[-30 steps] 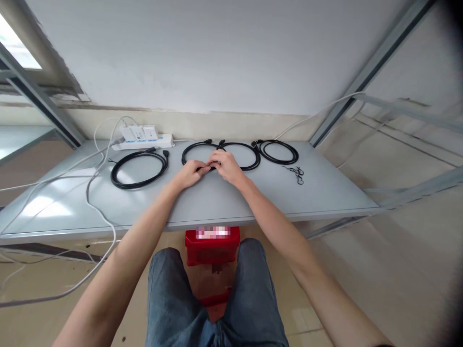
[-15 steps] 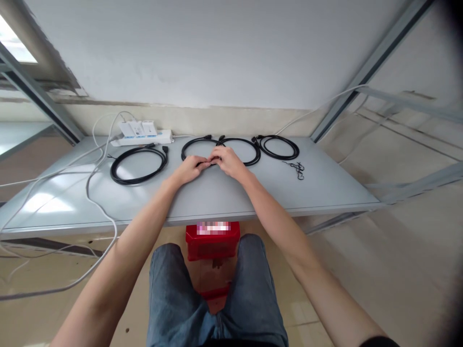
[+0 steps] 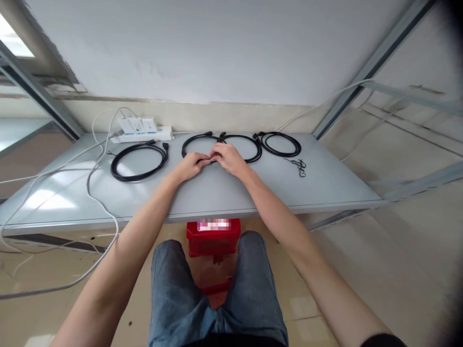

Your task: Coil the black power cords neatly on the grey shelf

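Note:
Both hands meet over the near edge of a black coiled cable (image 3: 195, 140) lying in the middle of the grey table (image 3: 224, 193). My left hand (image 3: 190, 167) pinches the cable's near strands, fingers closed. My right hand (image 3: 227, 159) is curled on the same spot, where this coil meets a second black coil (image 3: 249, 144). Fingertips of both hands touch each other. What lies between the fingertips is too small to make out beyond the cable.
Two more black coils lie on the table, one at the left (image 3: 139, 161) and one at the right (image 3: 281, 143). A small heap of black ties (image 3: 298, 167) sits beside the right one. A white power strip (image 3: 142, 135) with white leads stands at the back left. A red crate (image 3: 213, 238) is under the table.
The hands stay together on the same coil, with only small finger shifts. The camera has tilted slightly, moving the table a little up in view.

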Demonstrator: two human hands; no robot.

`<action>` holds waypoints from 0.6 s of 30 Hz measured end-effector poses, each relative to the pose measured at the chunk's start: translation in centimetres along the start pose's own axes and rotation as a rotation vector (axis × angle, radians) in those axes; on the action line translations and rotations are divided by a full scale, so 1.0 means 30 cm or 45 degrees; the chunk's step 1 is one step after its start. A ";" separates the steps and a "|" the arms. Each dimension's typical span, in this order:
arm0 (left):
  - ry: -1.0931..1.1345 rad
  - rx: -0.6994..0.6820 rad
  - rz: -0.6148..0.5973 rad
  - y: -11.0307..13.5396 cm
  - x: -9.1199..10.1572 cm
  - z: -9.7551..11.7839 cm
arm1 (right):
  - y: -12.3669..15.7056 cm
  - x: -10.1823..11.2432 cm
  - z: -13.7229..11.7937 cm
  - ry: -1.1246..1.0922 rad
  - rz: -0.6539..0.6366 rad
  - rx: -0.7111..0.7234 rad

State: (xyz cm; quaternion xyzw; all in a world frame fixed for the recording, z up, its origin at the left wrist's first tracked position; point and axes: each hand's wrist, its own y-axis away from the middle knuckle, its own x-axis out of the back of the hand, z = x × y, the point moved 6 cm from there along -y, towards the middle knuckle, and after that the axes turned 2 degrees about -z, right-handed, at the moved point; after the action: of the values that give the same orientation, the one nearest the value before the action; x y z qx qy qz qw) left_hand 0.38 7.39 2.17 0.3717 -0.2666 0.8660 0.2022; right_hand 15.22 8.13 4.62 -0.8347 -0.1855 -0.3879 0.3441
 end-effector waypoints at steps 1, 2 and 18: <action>-0.006 0.001 -0.002 0.000 0.001 0.000 | 0.002 0.001 -0.001 0.007 0.002 -0.004; -0.013 0.003 -0.005 0.000 0.001 0.000 | 0.003 0.002 -0.002 0.016 0.006 -0.008; 0.014 -0.025 -0.043 -0.001 0.000 -0.006 | 0.010 -0.001 -0.022 0.108 0.097 -0.129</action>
State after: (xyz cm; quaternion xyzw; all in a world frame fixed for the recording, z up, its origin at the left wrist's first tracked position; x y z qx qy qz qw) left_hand 0.30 7.52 2.08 0.3693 -0.2675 0.8619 0.2219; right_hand 15.03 7.46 4.76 -0.8404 -0.1190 -0.4181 0.3237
